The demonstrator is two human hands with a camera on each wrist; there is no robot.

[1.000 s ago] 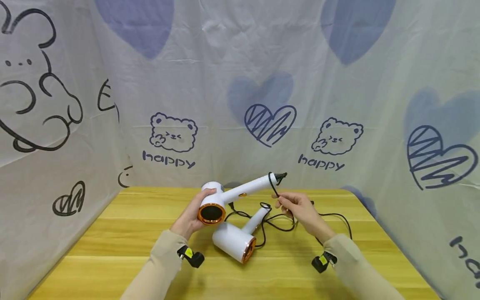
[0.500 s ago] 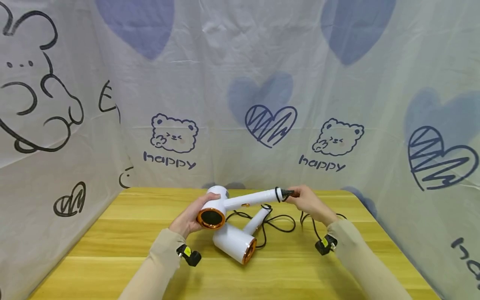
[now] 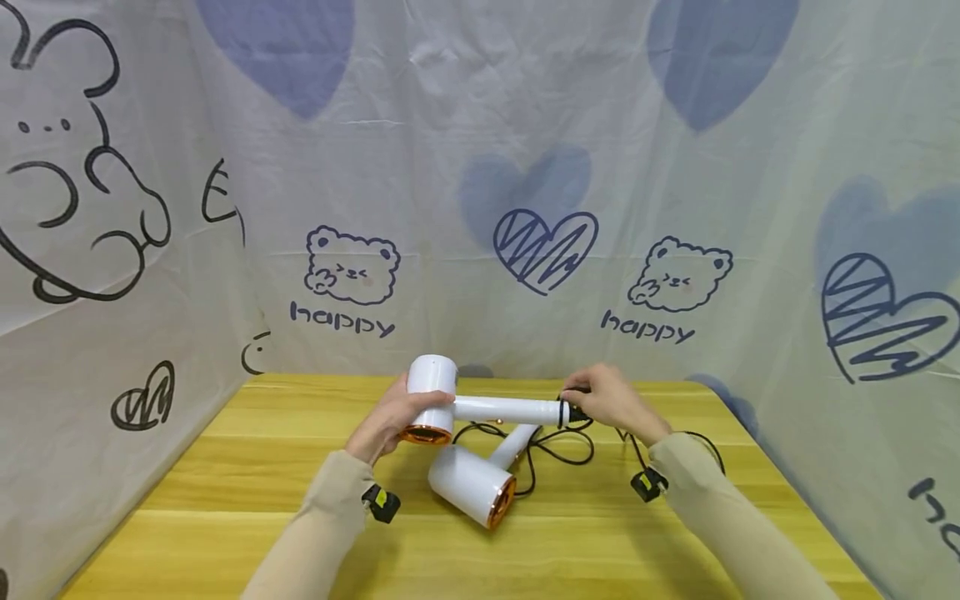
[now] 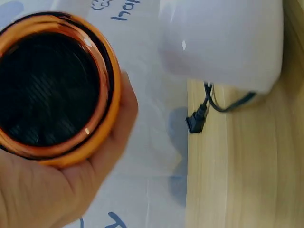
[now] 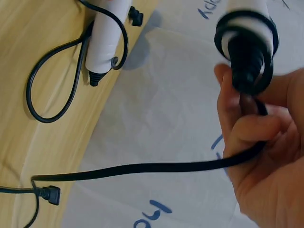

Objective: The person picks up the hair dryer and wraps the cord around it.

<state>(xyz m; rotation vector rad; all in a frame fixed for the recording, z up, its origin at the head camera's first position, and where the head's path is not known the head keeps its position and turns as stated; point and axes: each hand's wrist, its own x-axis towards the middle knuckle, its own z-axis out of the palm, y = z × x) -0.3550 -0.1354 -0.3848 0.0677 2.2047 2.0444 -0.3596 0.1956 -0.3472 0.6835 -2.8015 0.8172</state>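
My left hand grips the barrel of a white hair dryer with an orange-copper rim, raised above the table. Its handle points right, almost level. At the handle's end, my right hand holds the black power cord between curled fingers, close to the ribbed strain relief. A loop of cord circles the handle tip in the right wrist view. In the left wrist view, the dark round end grille faces the camera. Below lies a second white hair dryer on its side, its handle partly hidden behind the held one.
The wooden table carries the second dryer's looped cord. One black plug lies near the table's back edge, and another plug shows in the right wrist view. A printed cloth hangs behind and at both sides.
The held dryer's handle has swung down from slanting up to nearly level, and its grille has turned downward. My right hand has moved from the hanging cord to the handle's end.
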